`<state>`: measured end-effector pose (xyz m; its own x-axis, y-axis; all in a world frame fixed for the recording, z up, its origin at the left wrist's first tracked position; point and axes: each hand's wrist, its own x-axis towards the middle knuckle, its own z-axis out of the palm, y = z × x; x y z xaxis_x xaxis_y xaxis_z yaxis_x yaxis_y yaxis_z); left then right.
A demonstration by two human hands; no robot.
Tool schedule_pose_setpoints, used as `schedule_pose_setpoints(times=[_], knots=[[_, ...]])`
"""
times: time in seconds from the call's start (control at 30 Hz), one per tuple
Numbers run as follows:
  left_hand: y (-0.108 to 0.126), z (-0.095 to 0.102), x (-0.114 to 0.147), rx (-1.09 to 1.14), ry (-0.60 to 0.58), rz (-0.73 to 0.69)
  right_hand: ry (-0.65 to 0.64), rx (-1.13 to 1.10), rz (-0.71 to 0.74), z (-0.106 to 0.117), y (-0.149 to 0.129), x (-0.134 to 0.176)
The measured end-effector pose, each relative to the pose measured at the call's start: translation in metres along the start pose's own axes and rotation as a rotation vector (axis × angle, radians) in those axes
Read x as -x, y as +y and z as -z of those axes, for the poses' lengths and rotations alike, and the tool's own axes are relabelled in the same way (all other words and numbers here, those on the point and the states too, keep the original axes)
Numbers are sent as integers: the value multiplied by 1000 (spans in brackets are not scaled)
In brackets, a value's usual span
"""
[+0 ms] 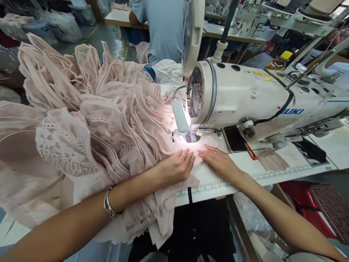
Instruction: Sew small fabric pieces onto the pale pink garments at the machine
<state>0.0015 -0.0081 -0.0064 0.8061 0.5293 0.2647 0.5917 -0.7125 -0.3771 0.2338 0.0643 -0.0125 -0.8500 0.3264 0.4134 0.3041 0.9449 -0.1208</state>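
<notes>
One sewing machine [231,91] stands on the surface [203,175]; one pink fabric piece [195,146] lies at its needle. The left hand [177,167] apparently pinches it; the right hand [222,163] rests flat, its grip unclosed.

A tall heap of pink fabric [128,98] bars the counter [209,178] on the left, and the sewing machine [234,91] walls off the far right. Another hand could come in from the front edge, between the left hand [180,165] and right hand [219,162], though their fingertips nearly meet. Beyond them a small lamp [180,115] hangs low; glare makes the clearance beneath hard to judge. Rightward, an orange tool [251,151] and beige strips [272,160] lie low, leaving passage above.
</notes>
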Motion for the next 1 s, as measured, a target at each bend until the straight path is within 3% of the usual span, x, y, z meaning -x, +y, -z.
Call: schedule_pose_setpoints(times=[0.1,0.2,0.3,0.4,0.5,0.67,0.83,0.9,1.0], knots=[[22,5,-10,-76,-166,171,32,99,-217,-6,-2,-5],[20,8,-16,-79,-259,313,-22,195,-426,-12,-4,-11],[4,7,-14,-39,-317,406,-110,222,-499,-12,-5,-14],[-3,3,-11,-41,-289,382,-174,309,-566,-7,-4,-17],[5,0,-14,-54,-267,341,-270,397,-612,-1,-3,-23],[20,1,-26,15,-315,417,-403,399,-630,1,-1,-42],[0,0,-23,171,-289,442,-273,110,-617,-13,4,-56],[-13,-4,-17,293,-247,582,-167,-54,-668,-19,5,-57],[-22,-8,-7,489,-89,735,-37,-228,-718,-22,4,-55]])
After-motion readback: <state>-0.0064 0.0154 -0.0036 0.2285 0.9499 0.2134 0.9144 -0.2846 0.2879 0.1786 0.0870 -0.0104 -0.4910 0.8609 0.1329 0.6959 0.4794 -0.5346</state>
